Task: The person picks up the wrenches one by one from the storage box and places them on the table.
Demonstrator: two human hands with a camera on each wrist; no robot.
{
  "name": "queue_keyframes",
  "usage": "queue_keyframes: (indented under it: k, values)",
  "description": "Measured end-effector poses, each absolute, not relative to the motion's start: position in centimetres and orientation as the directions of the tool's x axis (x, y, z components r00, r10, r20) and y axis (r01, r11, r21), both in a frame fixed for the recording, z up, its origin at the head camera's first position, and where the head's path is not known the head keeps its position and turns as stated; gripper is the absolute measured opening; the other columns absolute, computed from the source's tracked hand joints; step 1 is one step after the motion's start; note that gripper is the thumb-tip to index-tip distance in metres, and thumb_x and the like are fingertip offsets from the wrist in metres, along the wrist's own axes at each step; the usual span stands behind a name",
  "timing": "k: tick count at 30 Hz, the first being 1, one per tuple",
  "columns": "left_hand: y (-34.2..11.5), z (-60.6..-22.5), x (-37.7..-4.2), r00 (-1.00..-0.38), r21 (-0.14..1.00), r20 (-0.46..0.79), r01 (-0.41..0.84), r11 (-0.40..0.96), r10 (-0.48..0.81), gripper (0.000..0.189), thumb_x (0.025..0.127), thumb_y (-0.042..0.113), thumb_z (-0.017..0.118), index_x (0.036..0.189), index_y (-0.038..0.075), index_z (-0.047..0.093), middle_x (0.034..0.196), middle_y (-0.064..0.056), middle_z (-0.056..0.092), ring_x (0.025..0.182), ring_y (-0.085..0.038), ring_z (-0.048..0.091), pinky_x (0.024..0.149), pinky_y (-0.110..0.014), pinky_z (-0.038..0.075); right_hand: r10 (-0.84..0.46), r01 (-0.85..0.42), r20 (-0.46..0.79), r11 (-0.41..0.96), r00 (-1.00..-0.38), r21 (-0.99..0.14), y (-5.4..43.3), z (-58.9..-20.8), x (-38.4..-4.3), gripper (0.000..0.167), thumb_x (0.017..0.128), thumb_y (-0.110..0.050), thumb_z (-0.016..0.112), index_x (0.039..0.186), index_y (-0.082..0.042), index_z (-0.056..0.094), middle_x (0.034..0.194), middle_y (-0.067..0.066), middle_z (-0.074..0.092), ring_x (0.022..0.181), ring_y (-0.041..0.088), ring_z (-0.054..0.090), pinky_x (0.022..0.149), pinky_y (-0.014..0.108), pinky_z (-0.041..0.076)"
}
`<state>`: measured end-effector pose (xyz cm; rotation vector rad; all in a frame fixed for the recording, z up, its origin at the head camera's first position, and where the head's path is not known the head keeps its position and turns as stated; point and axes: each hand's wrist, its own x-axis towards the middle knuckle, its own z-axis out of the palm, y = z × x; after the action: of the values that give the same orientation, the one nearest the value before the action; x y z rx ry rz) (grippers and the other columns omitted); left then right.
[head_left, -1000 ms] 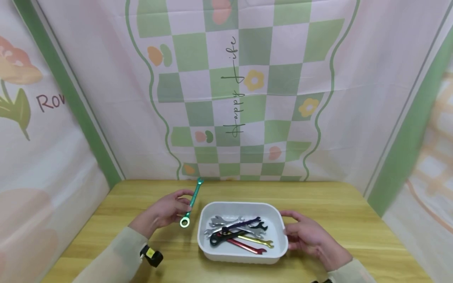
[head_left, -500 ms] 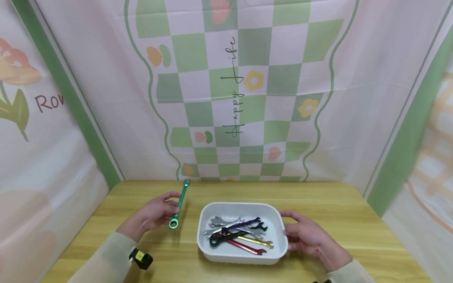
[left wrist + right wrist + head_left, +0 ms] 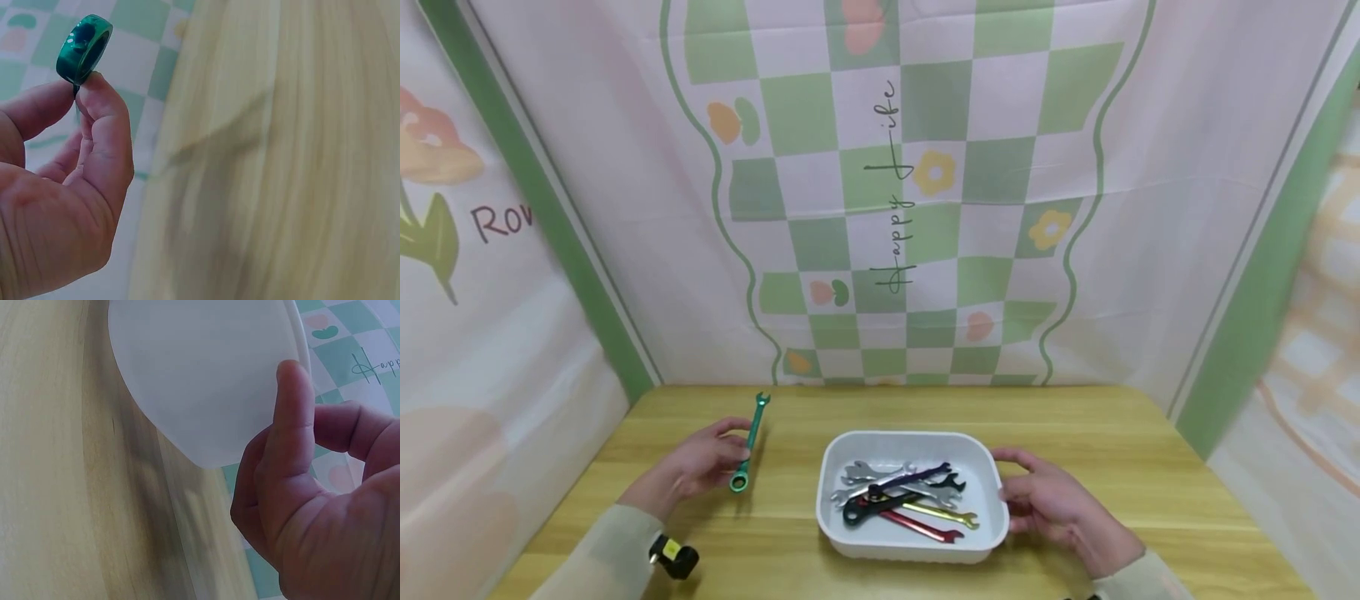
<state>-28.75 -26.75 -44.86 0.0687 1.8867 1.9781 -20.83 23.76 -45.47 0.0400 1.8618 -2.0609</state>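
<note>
My left hand (image 3: 703, 460) pinches a green combination wrench (image 3: 755, 427) between thumb and fingers, left of the tray. Its open end points up and away; the ring end sits lowest, close below the fingertips. In the left wrist view the wrench's ring (image 3: 84, 50) stands out past the thumb and finger, hiding most of the shank. My right hand (image 3: 1051, 502) rests its fingertips against the right side of a white plastic tray (image 3: 910, 550). From the right wrist, one finger (image 3: 294, 406) lies along the tray's outer wall (image 3: 206, 375), near the rim.
Inside the tray lie several loose wrenches, among them a red wrench (image 3: 917, 526), a yellow wrench (image 3: 946, 512), a black wrench (image 3: 887, 502), and silver ones. The wooden table (image 3: 1075, 417) reaches back to a printed curtain (image 3: 936, 100), with more cloth at both sides.
My left hand has moved left, away from the tray, carrying the green wrench, which now stands a little lower in view. The right hand and tray have stayed in place.
</note>
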Motion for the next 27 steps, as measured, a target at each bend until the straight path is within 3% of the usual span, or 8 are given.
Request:
queue_keyframes:
  k: [7, 15, 27]
  values:
    - [-30.1, -45.9, -28.7, -0.922, 0.966, -0.252, -0.258, 0.019, 0.295, 0.059, 0.093, -0.006, 0.058, 0.146, -0.001, 0.031, 0.108, -0.012, 0.057, 0.077, -0.015, 0.061, 0.067, -0.03, 0.056, -0.248, 0.282, -0.259, -0.064, -0.934, -0.957, 23.7, -45.5, -20.8, 0.08, 0.081, 0.004, 0.063, 0.152, -0.002, 0.025, 0.108, 0.026, 0.06, 0.077, 0.025, 0.064, 0.064, 0.038, 0.059]
    - [-33.1, -46.3, -28.3, -0.94, 0.94, -0.318, -0.295, 0.173, 0.123, 0.064, 0.091, -0.001, 0.063, 0.147, -0.002, 0.033, 0.108, -0.014, 0.061, 0.086, -0.025, 0.062, 0.071, -0.035, 0.055, -0.242, 0.293, -0.269, -0.07, -0.932, -0.954, 23.8, -45.4, -20.8, 0.081, 0.082, 0.004, 0.063, 0.152, -0.002, 0.024, 0.108, 0.027, 0.06, 0.076, 0.026, 0.064, 0.064, 0.038, 0.059]
    - [-36.4, -46.6, -28.0, -0.928, 0.939, -0.334, -0.312, 0.145, 0.168, 0.065, 0.09, -0.004, 0.062, 0.145, -0.007, 0.028, 0.095, -0.01, 0.063, 0.081, -0.022, 0.064, 0.072, -0.036, 0.056, -0.239, 0.296, -0.272, -0.07, -0.932, -0.953, 23.7, -45.3, -20.8, 0.08, 0.082, 0.004, 0.064, 0.152, -0.003, 0.025, 0.108, 0.027, 0.06, 0.076, 0.026, 0.064, 0.063, 0.037, 0.059]
